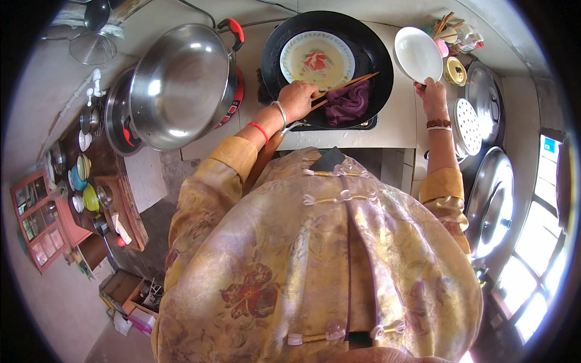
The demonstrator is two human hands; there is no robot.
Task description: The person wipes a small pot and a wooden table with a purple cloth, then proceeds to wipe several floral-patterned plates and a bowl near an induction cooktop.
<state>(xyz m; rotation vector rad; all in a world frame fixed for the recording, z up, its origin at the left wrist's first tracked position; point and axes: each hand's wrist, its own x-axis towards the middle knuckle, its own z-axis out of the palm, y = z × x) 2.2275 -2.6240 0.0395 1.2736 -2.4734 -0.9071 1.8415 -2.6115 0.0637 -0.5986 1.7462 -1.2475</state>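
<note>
My left hand point(297, 100) is closed around a pair of wooden chopsticks point(349, 83) over the near part of a black wok point(383, 68). Inside the wok lie a plate with a green patterned rim point(290, 77), holding some liquid over a red design, and a crumpled purple cloth point(348, 103). The chopstick tips reach across the cloth. At the right of the wok, my right hand point(432, 90) grips the near edge of a white bowl point(418, 54), which is tilted above the counter. Its inside shows no visible food.
A large steel pot point(181, 86) with red-and-black handles stands left of the wok. To the right are a yellow lidded pot point(455, 71), a white perforated steamer plate point(467, 127) and large metal lids point(492, 199). The wok's wooden handle point(265, 156) points towards my body.
</note>
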